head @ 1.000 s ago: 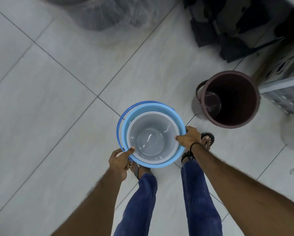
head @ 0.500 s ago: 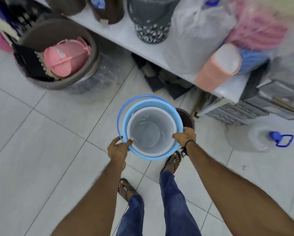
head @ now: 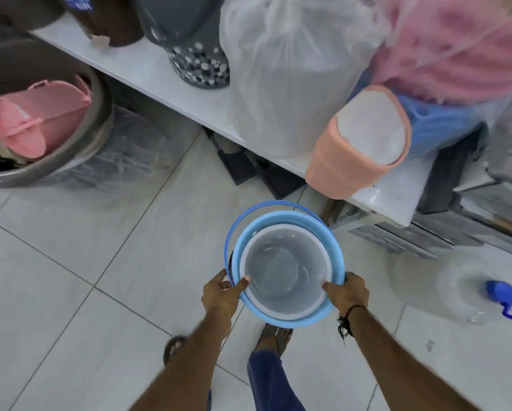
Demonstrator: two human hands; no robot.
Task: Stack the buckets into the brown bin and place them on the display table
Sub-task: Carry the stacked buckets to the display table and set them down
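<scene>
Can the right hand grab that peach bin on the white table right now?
Probably not yet. The right hand is busy gripping the blue bucket, with the left hand on the other side. The peach bin itself sits unblocked at the table edge.

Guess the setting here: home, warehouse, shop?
Likely a plasticware shop: a white display table crowded with bins, some plastic-wrapped, a peach swing-lid bin, and more stock on the tiled floor.

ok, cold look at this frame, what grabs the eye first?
The nested buckets at centre: a white bucket inside a light blue bucket, gripped at the rim by the left hand and right hand above the tiled floor. Next, the peach swing-lid bin on the white display table's edge, and the pink basket in a grey tub at left.
</scene>
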